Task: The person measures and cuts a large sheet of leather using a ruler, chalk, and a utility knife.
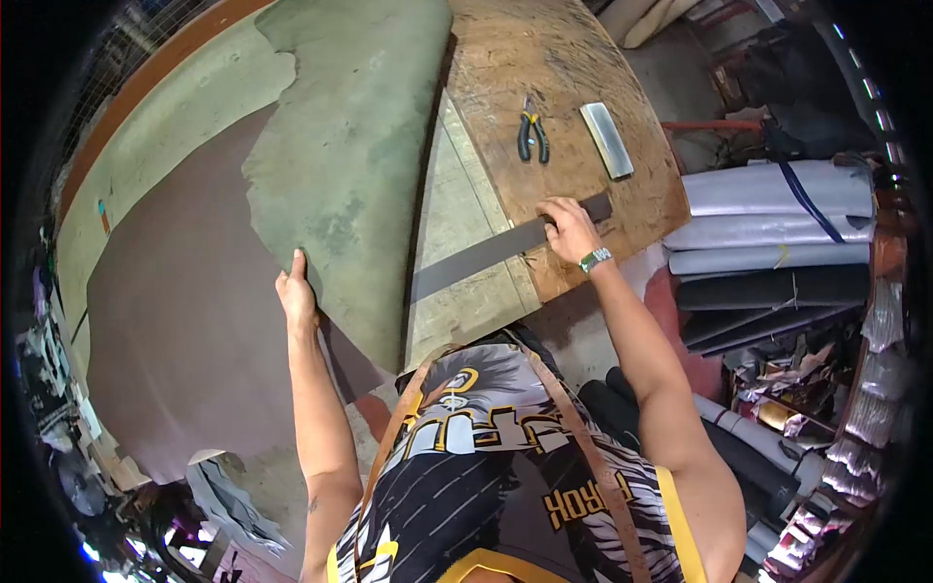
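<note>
A large sheet of leather lies folded on the table, its brown face point(185, 291) at the left and its greenish underside point(340, 146) turned up over the middle. My left hand point(297, 294) is closed on the edge of the folded part, thumb up and the other fingers mostly hidden. My right hand point(570, 229) rests with bent fingers on a long dark flat strip point(476, 257), gripping it near its right end. The strip's left end meets the fold of the leather. Whether it continues beneath is hidden.
Pliers with black and yellow handles point(533, 134) and a pale rectangular block point(606, 141) lie on the worn wooden board point(515, 58). Rolls of silver and black material point(773, 233) are stacked at the right. Grey scraps point(228, 500) hang at the lower left.
</note>
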Demonstrator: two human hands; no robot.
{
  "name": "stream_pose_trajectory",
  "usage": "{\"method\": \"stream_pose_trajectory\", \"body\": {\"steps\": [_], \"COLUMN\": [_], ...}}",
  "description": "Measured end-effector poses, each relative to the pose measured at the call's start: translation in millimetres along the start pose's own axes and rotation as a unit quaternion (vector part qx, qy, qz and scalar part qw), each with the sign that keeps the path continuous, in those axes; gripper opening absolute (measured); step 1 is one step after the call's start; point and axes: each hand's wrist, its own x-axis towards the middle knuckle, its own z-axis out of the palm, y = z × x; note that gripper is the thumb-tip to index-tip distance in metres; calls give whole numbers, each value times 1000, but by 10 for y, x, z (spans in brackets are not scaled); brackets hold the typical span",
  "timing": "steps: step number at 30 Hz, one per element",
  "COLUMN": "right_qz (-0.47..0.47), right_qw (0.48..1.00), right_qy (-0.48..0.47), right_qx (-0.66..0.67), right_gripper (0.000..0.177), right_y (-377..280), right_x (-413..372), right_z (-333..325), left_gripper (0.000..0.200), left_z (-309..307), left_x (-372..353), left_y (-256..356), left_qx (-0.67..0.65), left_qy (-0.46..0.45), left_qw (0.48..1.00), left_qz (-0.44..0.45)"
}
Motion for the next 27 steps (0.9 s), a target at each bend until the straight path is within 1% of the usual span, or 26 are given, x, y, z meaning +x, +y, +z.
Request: {"method": "stream_pose_trajectory", "body": {"steps": [3,4,6,7,9,10,11,12,13,14,16,18,19,20,22,23,24,25,26,27], "right_qz": [-17,-14,-18,-31,-24,-24,-64,-80,-86,-88,-121,-144,-149,-160,-217,-209,-179,-177,-210,-201], "right_qw": [1000,1000,997,997,994,992,994,994,992,990,985,979,978,974,958,959,958,954,944,940], "right_qy": [5,-23,-80,-72,-104,-123,-83,-76,-92,-108,-109,-107,-97,-91,-77,-111,-160,-182,-167,-201], "right_qx": [-7,-3,8,6,4,3,-3,-15,5,25,63,92,111,134,170,158,160,162,194,187], "right_gripper": [37,36,35,35,33,32,30,31,33,34,36,38,39,40,42,40,39,40,42,43], "right_y": [-47,-18,50,105,134,137,171,185,222,260,384,492,555,573,678,643,625,568,674,736], "right_x": [-150,-139,-83,-42,42,58,30,32,56,68,71,78,83,94,180,210,220,238,249,258], "right_z": [-62,-96,-164,-160,-214,-229,-201,-218,-260,-280,-253,-201,-198,-174,-128,-204,-212,-289,-167,-127], "left_gripper": [94,96,101,96,87,80,73,66,48,47,46,45,44,43,41,41,41,39,36,34], "left_z": [-79,-82,-72,-48,-7,23,53,114,119,110,221,377,527,699,1196,1157,1008,1042,1023,1083], "left_x": [122,135,80,60,-23,-158,-315,-464,-553,-700,-1151,-1544,-1809,-2042,-2653,-2718,-2796,-2934,-2913,-3045], "left_y": [-35,-44,-14,-2,11,21,31,38,-70,-211,-384,-610,-621,-644,-435,-681,-955,-1000,-1346,-1257], "left_qx": [-1,-4,6,-1,-23,-17,-9,-1,14,59,150,156,204,215,236,286,346,305,201,193], "left_qy": [-23,-30,-16,-12,5,25,45,65,115,168,263,327,358,371,427,427,435,417,421,411], "left_qw": [1000,1000,1000,1000,1000,999,998,996,989,976,935,903,877,873,849,824,789,821,851,870], "left_qz": [-5,-8,-10,-7,2,24,44,64,93,124,183,229,247,235,203,239,261,243,241,193]}}
